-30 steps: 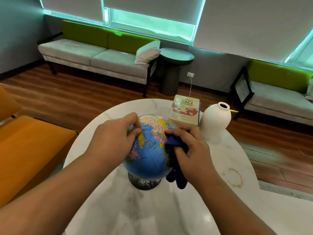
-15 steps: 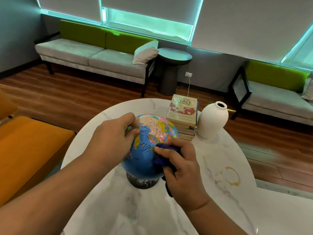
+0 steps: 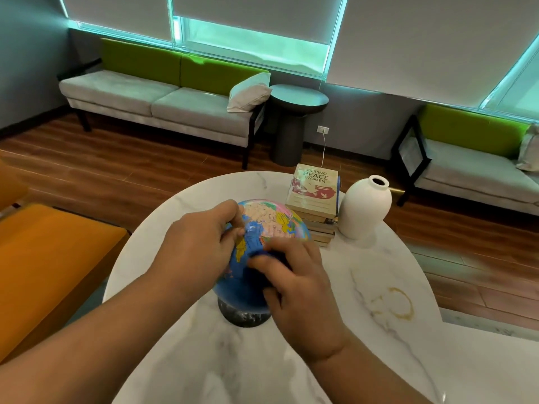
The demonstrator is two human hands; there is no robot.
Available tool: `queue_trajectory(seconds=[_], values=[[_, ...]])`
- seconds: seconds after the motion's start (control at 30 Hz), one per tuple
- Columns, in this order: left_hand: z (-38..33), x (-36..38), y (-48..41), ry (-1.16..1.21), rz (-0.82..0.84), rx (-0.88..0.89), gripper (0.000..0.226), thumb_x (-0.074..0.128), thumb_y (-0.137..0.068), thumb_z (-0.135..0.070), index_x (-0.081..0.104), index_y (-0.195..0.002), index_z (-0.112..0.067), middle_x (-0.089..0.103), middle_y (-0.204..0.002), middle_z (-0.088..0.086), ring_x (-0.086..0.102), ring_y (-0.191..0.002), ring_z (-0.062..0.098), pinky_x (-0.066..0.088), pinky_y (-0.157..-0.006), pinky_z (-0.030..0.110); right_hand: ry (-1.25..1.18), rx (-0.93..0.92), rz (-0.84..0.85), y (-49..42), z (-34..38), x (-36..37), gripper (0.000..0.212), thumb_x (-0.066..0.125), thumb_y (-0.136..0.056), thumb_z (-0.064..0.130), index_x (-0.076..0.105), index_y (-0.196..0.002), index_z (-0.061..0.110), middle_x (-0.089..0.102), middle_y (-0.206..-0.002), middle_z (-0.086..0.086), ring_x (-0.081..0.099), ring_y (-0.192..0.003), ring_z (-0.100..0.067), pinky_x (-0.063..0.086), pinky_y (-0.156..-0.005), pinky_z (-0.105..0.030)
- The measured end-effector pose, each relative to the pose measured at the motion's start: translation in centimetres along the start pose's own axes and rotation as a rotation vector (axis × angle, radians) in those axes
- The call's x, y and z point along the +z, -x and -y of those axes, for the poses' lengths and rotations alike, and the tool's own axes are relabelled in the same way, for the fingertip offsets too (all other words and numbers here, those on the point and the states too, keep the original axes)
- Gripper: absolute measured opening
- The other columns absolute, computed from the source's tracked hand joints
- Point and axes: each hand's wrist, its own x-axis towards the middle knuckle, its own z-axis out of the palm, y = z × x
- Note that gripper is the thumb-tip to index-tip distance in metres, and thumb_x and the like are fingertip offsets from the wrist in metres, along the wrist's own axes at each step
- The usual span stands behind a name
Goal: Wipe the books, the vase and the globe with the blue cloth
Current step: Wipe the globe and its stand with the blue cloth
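- On the round white marble worktop [image 3: 379,360], near its middle, the globe [image 3: 271,220] stands upright on a dark speckled base [image 3: 242,316].
- The left hand [image 3: 201,249] grips the globe at its upper left side, with the fingers curled over the top of the sphere and the thumb tip against its surface.
- The right hand [image 3: 303,293] clutches the blue cloth [image 3: 264,277], fingers bent around it, and presses it against the front right of the globe.
- Both the right hand and the cloth are smeared by motion blur, so the cloth's folds cannot be made out. Only a dark blue patch shows, between the fingers and the sphere's lower half.
- Behind the globe, toward the far edge of the worktop, lies the stack of books [image 3: 316,196], just beside the sphere's far right side. The top cover reads "Filipino Peace Women".
- The white vase [image 3: 366,211] stands upright just right of the books, its open mouth at the top. Whether it touches the stack cannot be told.
- A brownish ring stain [image 3: 399,306] marks the worktop to the right of the right hand, well apart from the globe.
- Beyond the worktop, on the wooden floor [image 3: 131,158], a grey sofa [image 3: 163,103] with a green backrest carries a pale pillow [image 3: 249,91] at its right end.
- A dark round side table [image 3: 294,112] stands just right of that sofa, and a second sofa [image 3: 472,164] sits at the far right.
- An orange seat [image 3: 43,258] fills the left edge of the view.
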Motion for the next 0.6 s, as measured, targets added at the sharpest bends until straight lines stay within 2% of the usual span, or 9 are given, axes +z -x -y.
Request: queue_trajectory(seconds=[0.07, 0.13, 0.23, 0.3, 0.37, 0.47, 0.53, 0.6], values=[[-0.5, 0.0, 0.3, -0.012, 0.016, 0.010, 0.007, 0.054, -0.095, -0.031, 0.051, -0.089, -0.032, 0.066, -0.084, -0.006, 0.058, -0.068, 0.008, 0.052, -0.060, 0.024, 0.089, 0.117, 0.079, -3.1, 0.6, -0.7, 0.031, 0.046, -0.086, 0.019, 0.068, -0.108, 0.020, 0.053, -0.118, 0.002, 0.042, -0.109, -0.018, 0.045, -0.093, -0.031], [-0.6, 0.0, 0.4, -0.015, 0.009, 0.002, 0.005, 0.054, -0.095, -0.031, 0.052, -0.090, -0.031, 0.067, -0.080, -0.006, 0.058, -0.065, 0.005, 0.051, -0.057, 0.022, 0.027, 0.292, 0.155, -5.6, -0.1, -1.5, 0.027, 0.054, -0.090, 0.017, 0.066, -0.113, 0.024, 0.048, -0.117, 0.008, 0.041, -0.110, -0.013, 0.041, -0.099, -0.028], [-0.1, 0.0, 0.2, 0.012, 0.001, -0.031, 0.014, 0.053, -0.095, -0.033, 0.049, -0.081, -0.033, 0.068, -0.087, -0.007, 0.061, -0.070, 0.006, 0.056, -0.059, 0.024, -0.014, 0.421, 0.164, -7.5, -1.7, -2.2, 0.027, 0.059, -0.090, 0.018, 0.067, -0.114, 0.025, 0.046, -0.109, 0.011, 0.044, -0.105, -0.008, 0.041, -0.094, -0.024], [0.1, 0.1, 0.1, 0.034, 0.001, -0.046, 0.017, 0.053, -0.094, -0.034, 0.047, -0.078, -0.034, 0.067, -0.091, -0.007, 0.062, -0.077, 0.011, 0.058, -0.065, 0.030, 0.004, 0.394, 0.198, -7.2, -1.2, -2.2, 0.027, 0.059, -0.089, 0.019, 0.066, -0.115, 0.023, 0.045, -0.109, 0.011, 0.043, -0.105, -0.008, 0.040, -0.094, -0.022], [0.4, 0.1, 0.1, 0.040, -0.012, -0.030, 0.015, 0.054, -0.094, -0.034, 0.047, -0.081, -0.033, 0.068, -0.090, -0.007, 0.062, -0.076, 0.012, 0.057, -0.065, 0.032, 0.001, 0.300, 0.230, -6.2, 0.2, -2.1, 0.028, 0.060, -0.088, 0.019, 0.066, -0.115, 0.022, 0.044, -0.115, 0.010, 0.040, -0.111, -0.010, 0.038, -0.099, -0.024], [0.3, 0.0, 0.0, 0.019, 0.001, 0.002, 0.008, 0.053, -0.095, -0.033, 0.048, -0.088, -0.032, 0.064, -0.086, -0.009, 0.057, -0.068, 0.006, 0.047, -0.057, 0.016, 0.049, 0.145, 0.361, -5.0, 1.7, -2.2, 0.032, 0.056, -0.091, 0.019, 0.062, -0.122, 0.026, 0.041, -0.127, 0.011, 0.027, -0.121, -0.012, 0.029, -0.107, -0.026], [0.2, -0.1, -0.1, 0.002, 0.001, 0.014, 0.007, 0.052, -0.095, -0.032, 0.049, -0.089, -0.030, 0.065, -0.086, -0.007, 0.056, -0.066, 0.006, 0.044, -0.054, 0.015, 0.029, 0.169, 0.372, -5.3, 1.2, -2.3, 0.032, 0.057, -0.091, 0.019, 0.063, -0.120, 0.030, 0.041, -0.122, 0.014, 0.028, -0.118, -0.008, 0.029, -0.104, -0.023], [0.2, -0.2, -0.2, -0.018, -0.001, 0.008, 0.008, 0.052, -0.095, -0.033, 0.049, -0.088, -0.029, 0.065, -0.086, -0.006, 0.058, -0.069, 0.009, 0.049, -0.056, 0.020, -0.074, 0.276, 0.299, -6.3, -0.1, -2.4, 0.029, 0.062, -0.086, 0.017, 0.068, -0.110, 0.030, 0.043, -0.110, 0.015, 0.038, -0.109, -0.005, 0.032, -0.094, -0.016]])
